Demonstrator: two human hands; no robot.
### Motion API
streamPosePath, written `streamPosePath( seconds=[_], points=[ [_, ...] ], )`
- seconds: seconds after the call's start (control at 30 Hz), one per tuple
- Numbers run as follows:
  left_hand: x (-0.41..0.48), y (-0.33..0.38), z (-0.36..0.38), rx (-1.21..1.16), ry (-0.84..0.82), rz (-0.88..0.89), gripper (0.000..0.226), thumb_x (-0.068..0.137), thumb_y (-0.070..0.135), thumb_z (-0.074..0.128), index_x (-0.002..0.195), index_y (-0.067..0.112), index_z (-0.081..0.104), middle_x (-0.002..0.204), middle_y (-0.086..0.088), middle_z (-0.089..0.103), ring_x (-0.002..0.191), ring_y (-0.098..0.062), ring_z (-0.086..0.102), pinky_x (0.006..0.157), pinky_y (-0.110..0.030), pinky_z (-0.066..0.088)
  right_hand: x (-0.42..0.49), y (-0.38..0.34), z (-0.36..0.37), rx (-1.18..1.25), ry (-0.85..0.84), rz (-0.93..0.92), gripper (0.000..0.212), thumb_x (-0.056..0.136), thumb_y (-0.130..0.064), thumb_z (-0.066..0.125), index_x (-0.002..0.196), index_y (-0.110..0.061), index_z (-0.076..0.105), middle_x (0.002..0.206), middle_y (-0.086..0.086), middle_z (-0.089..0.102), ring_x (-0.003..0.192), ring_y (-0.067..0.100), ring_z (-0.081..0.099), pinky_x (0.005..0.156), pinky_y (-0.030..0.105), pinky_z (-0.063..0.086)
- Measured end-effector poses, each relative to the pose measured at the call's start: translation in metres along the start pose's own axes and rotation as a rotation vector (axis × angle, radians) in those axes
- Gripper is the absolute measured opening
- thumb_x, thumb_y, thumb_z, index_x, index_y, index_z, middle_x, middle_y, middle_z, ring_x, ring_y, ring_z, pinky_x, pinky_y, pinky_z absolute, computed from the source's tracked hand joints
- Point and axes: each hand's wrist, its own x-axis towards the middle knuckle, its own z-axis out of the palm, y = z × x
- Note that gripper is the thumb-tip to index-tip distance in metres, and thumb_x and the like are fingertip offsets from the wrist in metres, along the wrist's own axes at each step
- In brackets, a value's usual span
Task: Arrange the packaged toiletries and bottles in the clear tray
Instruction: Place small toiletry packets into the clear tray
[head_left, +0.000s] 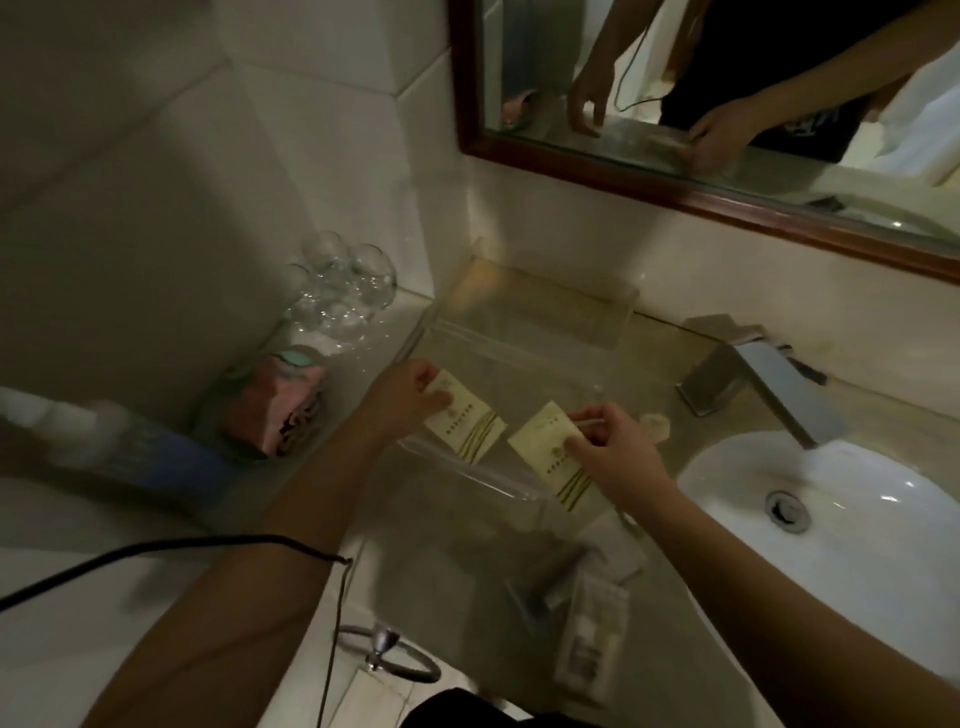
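A clear tray (613, 317) lies on the counter between the wall corner and the faucet. My left hand (410, 392) pinches a cream packet with green stripes (475, 434) over the tray's near left part. My right hand (613, 449) grips a second cream striped packet (550, 462) that overhangs the tray's near rim. Two more packaged items lie on the counter in front of the tray: a dark packet (540, 582) and a white clear-wrapped one (592, 644). The image is dim and blurred.
Upturned glasses (343, 286) stand in the corner left of the tray. A pink tissue box (275, 410) and a blurred blue bottle (135, 452) sit further left. The faucet (753, 384) and white sink (857, 545) are on the right, a mirror (727, 171) above.
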Motion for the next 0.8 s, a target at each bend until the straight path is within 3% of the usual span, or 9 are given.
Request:
streamPosePath(
  seconds=[0.17, 0.4, 0.57, 0.67, 0.8],
  points=[
    [0.014, -0.026, 0.006, -0.030, 0.017, -0.041, 0.024, 0.086, 0.015, 0.066, 0.109, 0.011, 0.060, 0.099, -0.002, 0.066, 0.084, -0.015, 0.063, 0.070, -0.025, 0.049, 0.032, -0.018, 0.027, -0.196, -0.065, -0.048, 0.012, 0.090, -0.018, 0.064, 0.098, -0.024, 0.057, 0.095, -0.005, 0.066, 0.083, 0.011, 0.067, 0.059, 0.026, 0.055],
    [0.025, -0.038, 0.025, -0.195, 0.090, -0.080, 0.027, 0.087, 0.009, 0.062, 0.113, 0.012, 0.057, 0.108, -0.007, 0.066, 0.094, -0.022, 0.066, 0.077, -0.033, 0.055, 0.063, -0.019, 0.043, -0.453, -0.135, -0.118, 0.017, 0.087, -0.015, 0.064, 0.092, -0.029, 0.056, 0.091, -0.008, 0.065, 0.083, 0.010, 0.064, 0.059, 0.023, 0.050],
    [0.024, -0.041, 0.034, 0.204, 0.088, 0.025, 0.050, 0.082, 0.016, 0.063, 0.129, 0.017, 0.048, 0.123, -0.009, 0.053, 0.109, -0.027, 0.054, 0.089, -0.037, 0.048, 0.065, -0.017, 0.048, -0.725, -0.169, -0.162, 0.018, 0.086, -0.021, 0.062, 0.103, -0.026, 0.057, 0.101, -0.004, 0.061, 0.093, 0.016, 0.060, 0.065, 0.024, 0.045],
    [0.017, -0.042, 0.041, 0.464, 0.136, 0.235, 0.042, 0.078, 0.020, 0.062, 0.120, 0.015, 0.055, 0.120, -0.010, 0.054, 0.110, -0.031, 0.051, 0.089, -0.040, 0.046, 0.061, -0.014, 0.050, -1.013, -0.059, -0.323, 0.035, 0.084, -0.035, 0.064, 0.117, -0.027, 0.056, 0.116, -0.001, 0.057, 0.105, 0.021, 0.053, 0.083, 0.032, 0.047],
    [0.016, -0.035, 0.050, 0.539, -0.007, 0.354, 0.040, 0.081, 0.025, 0.060, 0.121, 0.025, 0.059, 0.130, -0.008, 0.053, 0.118, -0.030, 0.045, 0.097, -0.037, 0.041, 0.060, -0.008, 0.054, -1.063, -0.056, -0.314, 0.044, 0.081, -0.042, 0.064, 0.121, -0.027, 0.053, 0.118, 0.002, 0.057, 0.108, 0.024, 0.054, 0.084, 0.037, 0.047]
  ],
)
